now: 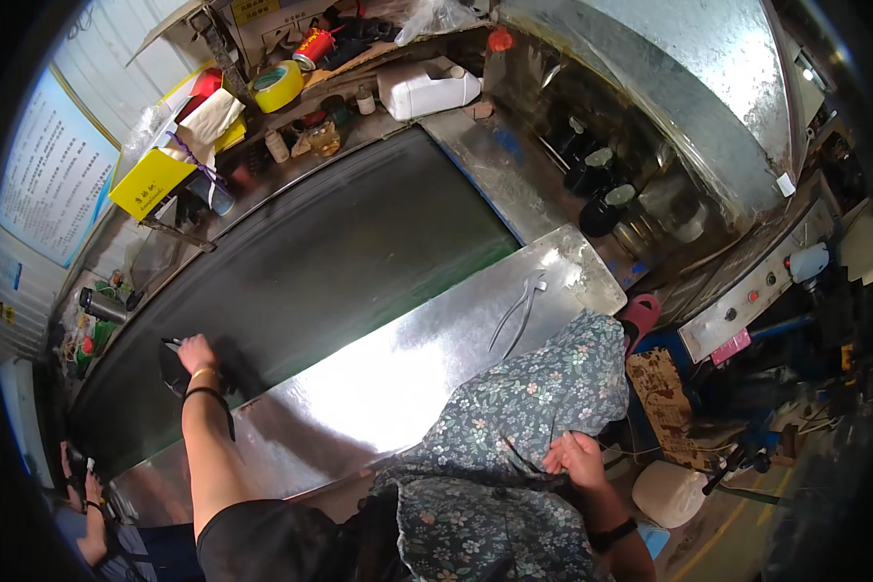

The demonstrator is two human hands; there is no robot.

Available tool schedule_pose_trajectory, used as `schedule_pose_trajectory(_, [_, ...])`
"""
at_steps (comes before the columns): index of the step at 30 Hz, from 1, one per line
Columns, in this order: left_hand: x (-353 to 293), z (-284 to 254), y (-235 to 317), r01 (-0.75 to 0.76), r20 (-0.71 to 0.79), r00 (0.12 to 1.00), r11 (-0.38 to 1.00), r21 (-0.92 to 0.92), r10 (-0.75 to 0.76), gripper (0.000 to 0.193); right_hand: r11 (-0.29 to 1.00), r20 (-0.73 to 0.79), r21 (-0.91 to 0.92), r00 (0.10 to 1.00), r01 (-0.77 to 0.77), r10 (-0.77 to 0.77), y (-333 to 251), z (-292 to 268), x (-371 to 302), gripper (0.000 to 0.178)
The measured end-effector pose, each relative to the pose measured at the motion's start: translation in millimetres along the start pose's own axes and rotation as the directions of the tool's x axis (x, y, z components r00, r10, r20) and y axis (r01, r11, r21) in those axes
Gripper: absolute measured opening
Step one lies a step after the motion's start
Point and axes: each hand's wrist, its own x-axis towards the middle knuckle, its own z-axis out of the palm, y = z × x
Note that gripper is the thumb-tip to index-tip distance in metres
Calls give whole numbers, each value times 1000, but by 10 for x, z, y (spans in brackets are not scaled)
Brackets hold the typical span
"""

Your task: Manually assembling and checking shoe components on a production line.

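My left hand (197, 355) reaches out over the dark conveyor belt (330, 252) and grips a small black object (173, 371) lying on it. A gold bangle and a black band sit on that wrist. My right hand (577, 456) is down by my side, its fingers pinching the floral fabric (533, 388) of my clothing at the waist. A pair of metal pliers (519, 310) lies on the shiny steel ledge (388, 378) between the two hands, untouched.
Another person's hands (82, 485) work at the belt's lower left end. A yellow box (150, 182), yellow tape roll (277, 85), white jug (427, 89) and bottles crowd the far shelf. A steel hood (669, 87) and control panel (752, 291) stand right.
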Motion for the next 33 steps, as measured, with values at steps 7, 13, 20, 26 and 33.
schedule_pose_trajectory(7, [-16, 897, -490, 517, 275, 846, 579, -630, -456, 75, 999, 9, -31, 1000, 5, -5, -93, 59, -5, 39])
schedule_pose_trajectory(13, [-463, 608, -93, 419, 410, 908, -138, -897, 89, 46, 985, 145, -104, 981, 141, -125, -145, -81, -68, 27])
schedule_pose_trajectory(20, [-1891, -1463, 818, 451, 213, 822, -375, -810, 528, 43, 851, 336, -174, 842, 496, -422, -595, 36, -313, 44])
schedule_pose_trajectory(26, [-2843, -2301, 1914, 355, -98, 627, -395, -847, 773, 55, 668, 208, -268, 719, 694, -663, -1414, 351, -485, 67])
schedule_pose_trajectory(33, [-3680, -3064, 2516, -544, -336, 37, -263, -797, 941, 103, 475, -314, -642, 359, 602, -879, -1519, 163, -584, 29])
